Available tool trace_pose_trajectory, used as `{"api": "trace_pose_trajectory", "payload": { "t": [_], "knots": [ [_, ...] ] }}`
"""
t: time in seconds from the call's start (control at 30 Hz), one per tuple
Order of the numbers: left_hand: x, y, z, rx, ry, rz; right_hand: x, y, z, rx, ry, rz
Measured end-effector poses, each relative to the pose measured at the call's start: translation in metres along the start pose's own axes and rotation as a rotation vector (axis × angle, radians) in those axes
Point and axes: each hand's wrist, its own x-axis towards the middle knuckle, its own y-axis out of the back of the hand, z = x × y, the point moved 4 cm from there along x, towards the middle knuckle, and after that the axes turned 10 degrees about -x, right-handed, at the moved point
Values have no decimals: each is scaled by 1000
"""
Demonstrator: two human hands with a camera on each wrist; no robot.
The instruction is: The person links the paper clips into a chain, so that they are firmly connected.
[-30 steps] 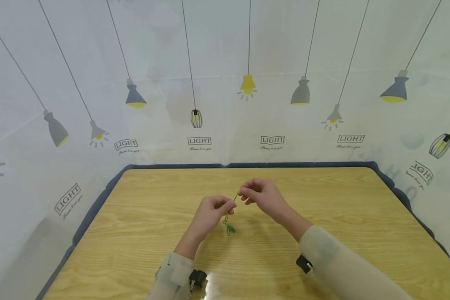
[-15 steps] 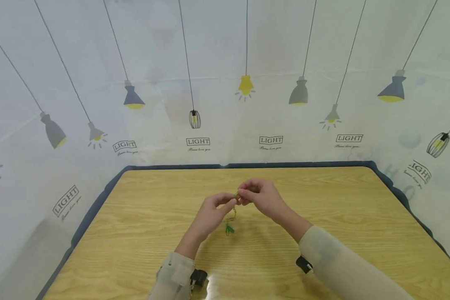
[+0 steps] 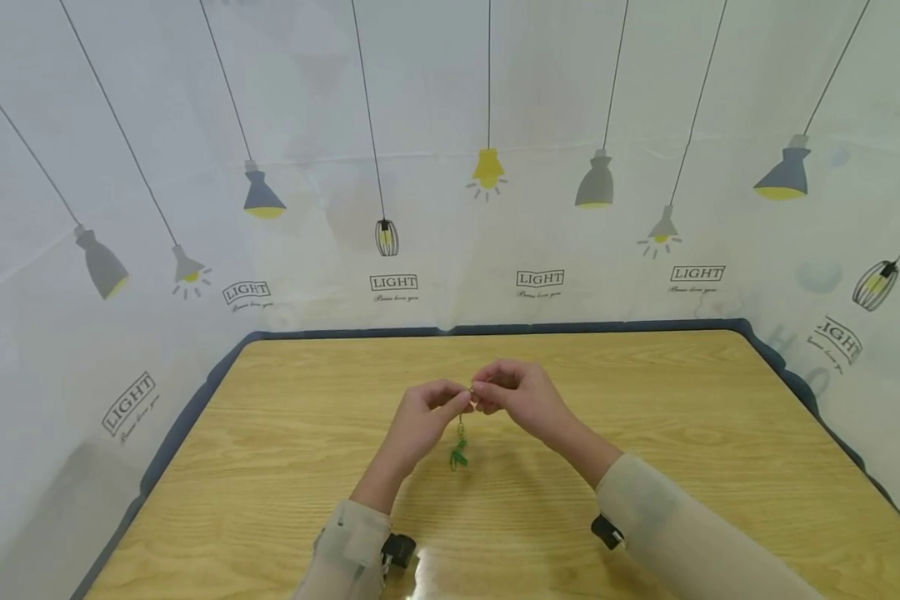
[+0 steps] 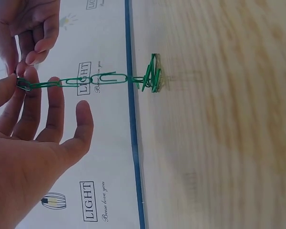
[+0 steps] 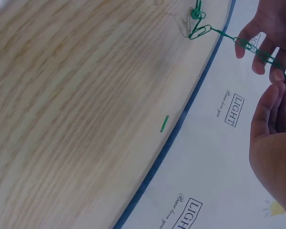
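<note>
Since the earlier head frame, the hands have drawn together at the fingertips, where a stretch of chain showed between them. Left hand [image 3: 420, 425] and right hand [image 3: 521, 396] both pinch at the upper end of the paper-clip chain [image 4: 105, 78]; whether the right grips a separate clip is hidden. The chain hangs below them, its lower links bunched at the tabletop [image 3: 285, 475]. It should handle light, limp and tangle-prone, the wire springy; best held by an end loop. The right wrist view alone reveals a loose green clip [image 5: 164, 123] on the right hand's side.
</note>
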Motion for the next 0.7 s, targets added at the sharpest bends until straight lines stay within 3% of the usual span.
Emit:
{"api": "trace_pose_trajectory", "payload": {
  "t": [0.23,0.7],
  "knots": [
    [0,0,1,-41,0,10,0,1,7,-5,-24,-10],
    [0,1,1,-29,13,21,6,18,22,-47,-52,-1]
  ]
}}
